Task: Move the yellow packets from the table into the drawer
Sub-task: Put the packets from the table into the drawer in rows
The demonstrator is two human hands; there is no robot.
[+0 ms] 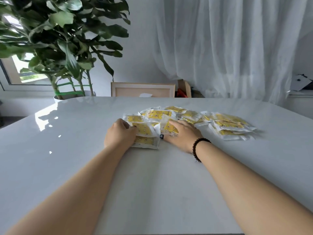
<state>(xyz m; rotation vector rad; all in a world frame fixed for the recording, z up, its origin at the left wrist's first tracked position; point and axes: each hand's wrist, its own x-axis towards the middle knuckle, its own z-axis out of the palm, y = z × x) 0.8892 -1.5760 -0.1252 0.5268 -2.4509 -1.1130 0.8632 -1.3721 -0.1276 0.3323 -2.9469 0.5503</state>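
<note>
Several yellow packets (pixel 186 116) with clear white-edged wrappers lie spread across the middle of the white table (pixel 67 150). A small stack of packets (pixel 145 133) sits at the near left of the spread. My left hand (pixel 120 134) grips the left side of that stack, fingers curled over its top. My right hand (pixel 183 134) lies palm down on packets just to the right, fingers fairly straight and pressing on them. A further loose pile of packets (pixel 230 126) sits to the right, untouched. No drawer is in view.
A large leafy plant (pixel 64 39) in a white pot stands beyond the table's far left. A wooden chair back (pixel 142 89) rises behind the far edge. White curtains (pixel 228 48) hang at the back right. A dark bead bracelet (pixel 199 148) is on my right wrist.
</note>
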